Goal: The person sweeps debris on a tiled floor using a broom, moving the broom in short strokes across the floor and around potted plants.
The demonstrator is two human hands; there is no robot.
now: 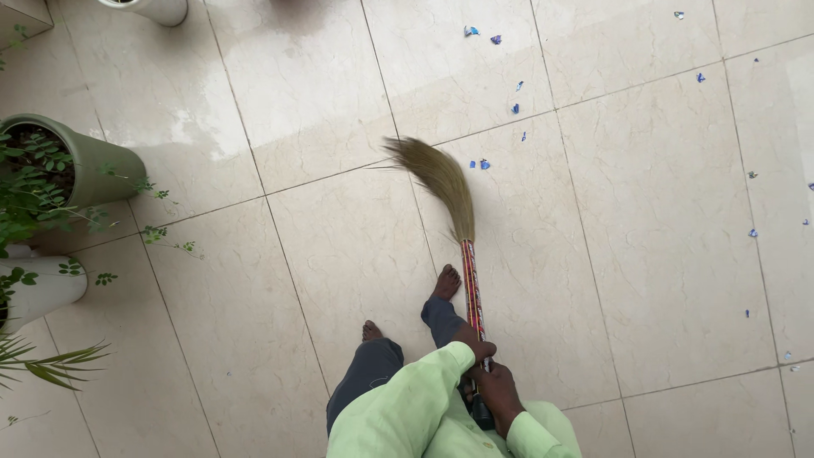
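I stand barefoot on a beige tiled floor (661,237) holding a grass broom (443,180). Its red striped handle (471,288) runs down to my hands. My left hand (476,348) grips the handle higher up, and my right hand (498,392) grips it just below, near the dark end cap. The bristles curve left and touch the floor ahead of my feet. Small blue and white paper scraps (483,164) lie just right of the bristles, and more are scattered further off (515,108). My sleeves are light green.
On the left stand a green pot (102,170) with a leafy plant and a white pot (51,293); another pale pot (161,10) is at the top edge. More scraps (751,232) dot the tiles at the right.
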